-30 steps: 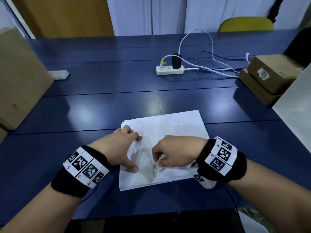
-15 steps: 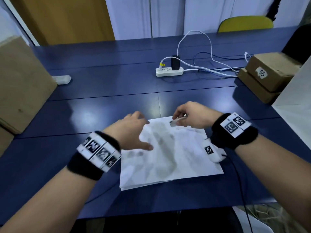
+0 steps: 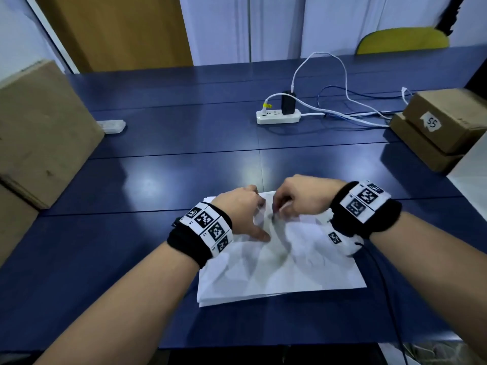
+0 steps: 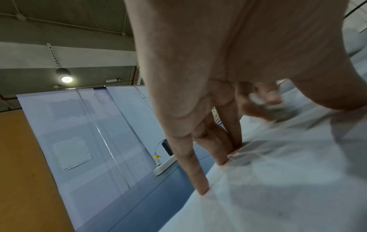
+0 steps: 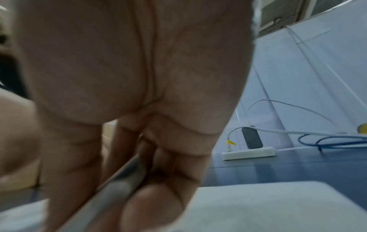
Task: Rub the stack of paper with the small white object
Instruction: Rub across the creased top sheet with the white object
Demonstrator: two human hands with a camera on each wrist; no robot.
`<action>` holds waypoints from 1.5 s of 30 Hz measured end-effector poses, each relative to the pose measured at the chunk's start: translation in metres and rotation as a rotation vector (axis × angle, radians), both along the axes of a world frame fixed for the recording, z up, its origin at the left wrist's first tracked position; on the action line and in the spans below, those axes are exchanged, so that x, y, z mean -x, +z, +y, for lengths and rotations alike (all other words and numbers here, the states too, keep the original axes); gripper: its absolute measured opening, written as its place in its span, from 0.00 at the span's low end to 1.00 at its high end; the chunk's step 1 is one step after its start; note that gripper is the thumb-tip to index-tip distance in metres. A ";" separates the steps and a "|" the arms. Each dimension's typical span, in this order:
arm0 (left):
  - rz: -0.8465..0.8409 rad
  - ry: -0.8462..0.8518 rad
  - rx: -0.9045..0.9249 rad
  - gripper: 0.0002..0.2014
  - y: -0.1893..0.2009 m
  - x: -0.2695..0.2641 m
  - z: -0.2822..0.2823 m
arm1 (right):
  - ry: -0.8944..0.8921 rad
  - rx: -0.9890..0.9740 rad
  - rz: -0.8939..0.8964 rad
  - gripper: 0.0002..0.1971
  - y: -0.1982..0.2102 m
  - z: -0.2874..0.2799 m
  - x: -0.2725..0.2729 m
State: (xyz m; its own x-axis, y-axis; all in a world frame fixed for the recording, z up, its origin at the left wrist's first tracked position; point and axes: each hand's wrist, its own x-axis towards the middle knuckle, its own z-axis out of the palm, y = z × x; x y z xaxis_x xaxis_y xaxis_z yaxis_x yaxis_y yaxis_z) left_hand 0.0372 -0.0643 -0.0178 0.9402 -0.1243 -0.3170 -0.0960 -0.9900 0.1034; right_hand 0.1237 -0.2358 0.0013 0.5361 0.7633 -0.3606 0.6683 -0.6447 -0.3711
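Mid-rub, by the look of it. Stack of paper (image 3: 279, 262) flat on the blue surface (image 3: 158, 175), nearer than the power strip (image 3: 278, 117). Left hand (image 3: 241, 210) spread, fingertips pinning the far-left corner. Right hand (image 3: 303, 197) pinching the small white object (image 3: 283, 206) against the far edge. Near part seemingly left to cover.
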 end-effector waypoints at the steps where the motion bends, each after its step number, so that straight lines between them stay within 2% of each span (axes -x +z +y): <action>1: -0.005 0.004 -0.001 0.36 -0.001 0.000 0.000 | 0.057 0.038 0.034 0.08 0.001 -0.001 0.005; 3: -0.002 0.007 0.000 0.37 0.000 -0.002 -0.001 | 0.068 0.034 -0.018 0.08 0.001 0.001 0.005; 5: 0.002 0.004 -0.001 0.38 0.001 -0.004 -0.001 | -0.024 -0.032 -0.131 0.07 0.000 0.007 -0.007; 7: -0.006 0.008 -0.001 0.37 0.002 -0.004 -0.001 | -0.105 -0.067 -0.167 0.06 -0.001 0.008 -0.017; 9: -0.005 0.015 -0.005 0.37 0.001 -0.004 -0.001 | -0.087 -0.064 -0.121 0.06 0.000 0.003 -0.015; 12: -0.005 0.028 -0.002 0.36 -0.001 -0.004 0.000 | 0.039 0.003 0.081 0.07 0.001 -0.003 0.007; 13: -0.006 0.030 0.001 0.35 0.000 -0.004 -0.001 | 0.057 0.013 0.092 0.07 0.000 -0.002 0.010; 16: -0.010 0.022 0.003 0.37 0.002 -0.004 -0.002 | -0.046 -0.068 -0.119 0.07 -0.003 0.006 -0.008; 18: -0.014 0.021 0.005 0.38 0.002 -0.002 -0.001 | -0.126 -0.099 -0.153 0.08 -0.002 0.007 -0.018; 20: -0.017 0.017 0.008 0.38 0.002 0.000 -0.001 | -0.119 -0.102 -0.075 0.07 -0.001 0.005 -0.016; 23: -0.030 0.005 0.025 0.37 0.001 0.003 0.001 | 0.007 -0.017 0.120 0.04 0.002 0.000 0.004; 24: -0.028 0.001 0.031 0.38 0.001 0.003 0.003 | 0.039 0.007 0.130 0.04 0.002 0.000 0.007; 26: -0.012 -0.013 0.043 0.43 0.002 0.004 0.007 | 0.004 -0.010 0.041 0.04 0.001 0.003 0.000; 29: 0.005 -0.041 0.048 0.49 0.004 0.010 0.011 | -0.143 -0.073 -0.142 0.04 -0.001 0.005 -0.020; 30: 0.009 -0.041 0.052 0.49 0.004 0.012 0.012 | -0.153 -0.081 -0.139 0.04 -0.002 0.003 -0.022; 34: 0.002 -0.041 0.077 0.49 0.003 0.012 0.010 | 0.024 0.016 0.179 0.05 0.001 -0.003 0.001; 35: 0.005 -0.044 0.079 0.49 0.003 0.010 0.010 | 0.050 0.040 0.186 0.05 0.000 -0.003 0.005; 40: 0.012 -0.039 0.059 0.43 0.005 0.008 0.007 | -0.137 -0.059 -0.217 0.05 -0.002 0.003 -0.025; 42: 0.012 -0.041 0.047 0.43 0.005 0.008 0.008 | -0.133 -0.080 -0.151 0.04 -0.002 -0.001 -0.023; 43: 0.013 -0.039 0.043 0.44 0.005 0.007 0.008 | -0.086 -0.069 -0.073 0.02 -0.002 -0.002 -0.018; 45: 0.011 -0.039 0.048 0.46 0.004 0.006 0.008 | 0.024 -0.001 0.081 0.04 -0.001 -0.003 -0.002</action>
State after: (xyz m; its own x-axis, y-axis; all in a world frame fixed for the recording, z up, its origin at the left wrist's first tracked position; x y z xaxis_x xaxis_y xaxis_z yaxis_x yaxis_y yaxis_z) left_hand 0.0308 -0.0564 -0.0142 0.9310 -0.1764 -0.3197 -0.1333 -0.9793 0.1522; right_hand 0.1257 -0.2388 0.0008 0.4867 0.7759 -0.4014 0.6515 -0.6285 -0.4248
